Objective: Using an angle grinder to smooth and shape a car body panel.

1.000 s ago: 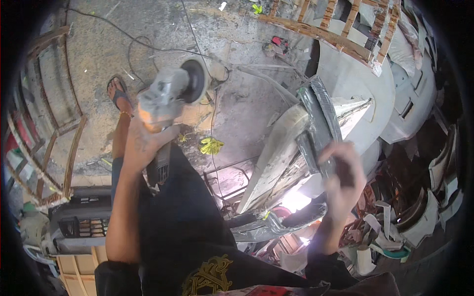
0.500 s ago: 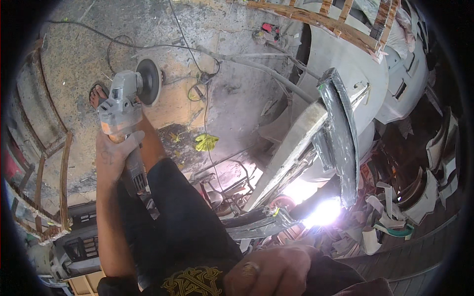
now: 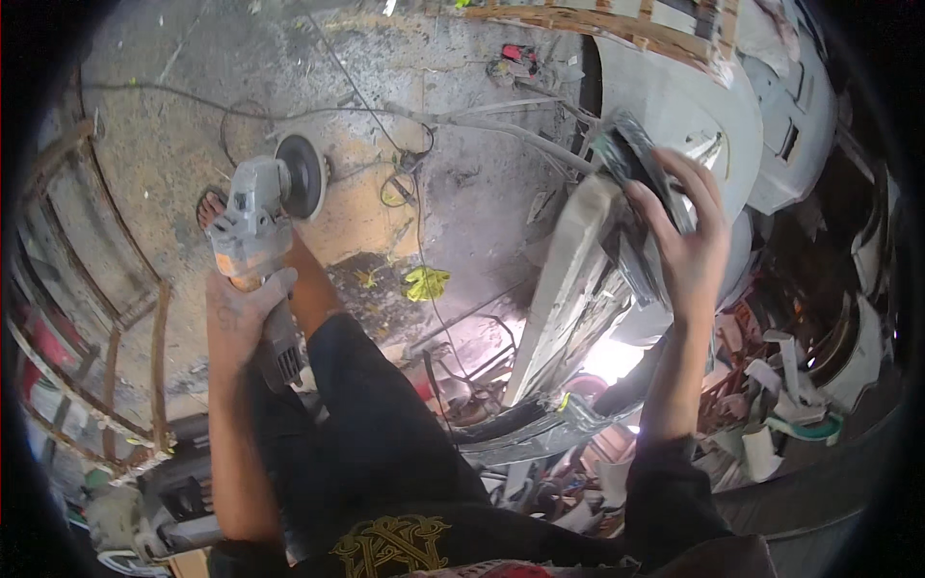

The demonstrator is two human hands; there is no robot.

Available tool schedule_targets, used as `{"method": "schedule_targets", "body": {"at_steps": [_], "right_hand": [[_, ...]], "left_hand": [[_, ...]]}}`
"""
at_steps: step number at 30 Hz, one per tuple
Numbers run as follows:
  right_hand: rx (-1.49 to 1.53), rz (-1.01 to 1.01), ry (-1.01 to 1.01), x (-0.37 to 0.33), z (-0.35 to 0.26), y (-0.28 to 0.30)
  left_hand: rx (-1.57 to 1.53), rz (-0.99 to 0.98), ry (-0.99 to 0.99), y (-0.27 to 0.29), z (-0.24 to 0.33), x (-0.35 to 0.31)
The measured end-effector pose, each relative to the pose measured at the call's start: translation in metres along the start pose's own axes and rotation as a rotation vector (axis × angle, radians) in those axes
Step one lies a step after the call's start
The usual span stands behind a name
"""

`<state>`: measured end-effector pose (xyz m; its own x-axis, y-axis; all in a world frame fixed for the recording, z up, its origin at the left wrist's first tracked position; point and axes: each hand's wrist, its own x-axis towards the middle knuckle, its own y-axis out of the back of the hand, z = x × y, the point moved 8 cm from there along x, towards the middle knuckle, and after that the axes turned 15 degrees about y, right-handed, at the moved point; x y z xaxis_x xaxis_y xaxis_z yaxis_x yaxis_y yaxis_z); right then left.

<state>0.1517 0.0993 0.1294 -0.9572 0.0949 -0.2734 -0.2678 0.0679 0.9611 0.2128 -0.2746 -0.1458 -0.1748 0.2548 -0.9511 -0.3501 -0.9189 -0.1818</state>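
Observation:
My left hand [image 3: 252,313] is wrapped round the handle of a grey angle grinder [image 3: 252,217], held up over my legs. A round dark disc [image 3: 304,180] sits at the grinder's far end, facing right. On the right, my right hand [image 3: 696,231] grips the upper part of a long, curved dark grey plastic strip [image 3: 626,144], thumb on the near side and fingers over the far edge. The strip leans over a pale, scuffed panel [image 3: 564,260] with a worn edge. My forearm hides the strip's lower end.
Wooden frames stand at left [image 3: 159,366] and top right [image 3: 597,24]. Cables [image 3: 424,212] cross the dusty floor, near a yellow-green cloth [image 3: 426,283]. White curved car panels [image 3: 674,87] are stacked at right, above a heap of plastic scraps [image 3: 771,405]. Bright light glares behind the pale panel.
My right hand has risen from near my body to the dark strip and taken hold of it. The grinder stays in my left hand, slightly further right and lower in view.

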Motion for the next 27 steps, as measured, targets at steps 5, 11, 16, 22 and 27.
{"method": "schedule_targets", "body": {"at_steps": [5,11,16,22,27], "right_hand": [[0.288,0.116,-0.031,-0.05,0.01,0.003],[0.903,-0.397,-0.029,-0.182,-0.101,-0.088],[1.049,-0.321,-0.016,-0.273,-0.166,-0.083],[1.029,0.032,-0.237,-0.338,-0.122,-0.079],[0.974,0.12,-0.327,-0.375,-0.1,-0.067]], "left_hand": [[0.106,0.113,-0.136,0.002,0.037,-0.041],[0.259,0.058,-0.248,-0.046,0.098,-0.099],[0.452,-0.048,-0.327,-0.072,0.116,-0.157],[0.737,-0.064,-0.441,-0.084,0.119,-0.194],[0.67,-0.094,-0.43,-0.054,0.131,-0.243]]}}
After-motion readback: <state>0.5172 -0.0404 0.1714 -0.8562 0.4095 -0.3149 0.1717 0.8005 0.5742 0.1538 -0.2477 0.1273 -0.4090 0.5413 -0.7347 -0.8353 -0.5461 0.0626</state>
